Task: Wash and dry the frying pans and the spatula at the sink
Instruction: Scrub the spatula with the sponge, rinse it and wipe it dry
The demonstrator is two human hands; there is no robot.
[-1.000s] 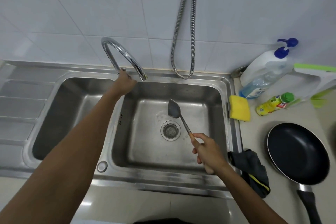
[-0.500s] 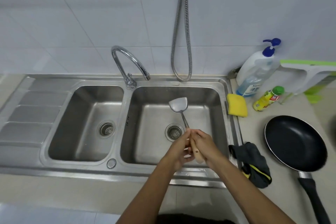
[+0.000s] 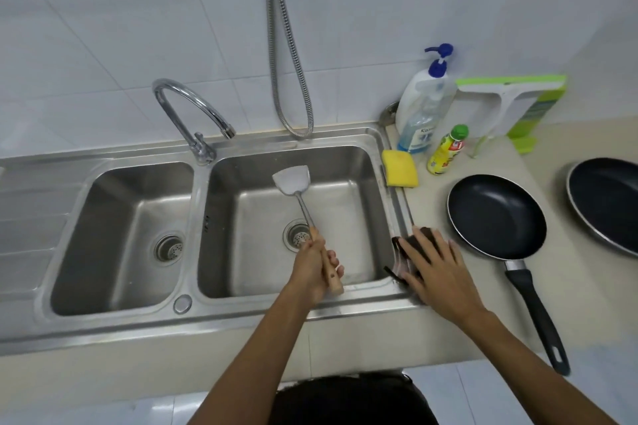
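Note:
My left hand (image 3: pixel 312 267) grips the wooden handle of the metal spatula (image 3: pixel 293 181), blade up, over the right sink basin (image 3: pixel 359 210). My right hand (image 3: pixel 436 260) lies flat, fingers spread, on the dark cloth (image 3: pixel 402 252) at the sink's right edge. A black frying pan (image 3: pixel 497 216) sits on the counter to the right of that hand, handle toward me. A second black pan (image 3: pixel 607 203) is cut off by the right edge.
A curved tap (image 3: pixel 193 114) stands between the two basins, no water running. A yellow sponge (image 3: pixel 399 168), a pump soap bottle (image 3: pixel 423 110), a small yellow bottle (image 3: pixel 447 150) and a green-white squeegee (image 3: pixel 511 100) stand at the back right. A metal hose (image 3: pixel 286 62) hangs on the tiled wall.
The spatula passed from my right hand to my left. My left hand left the tap; my right hand moved right onto the dark cloth.

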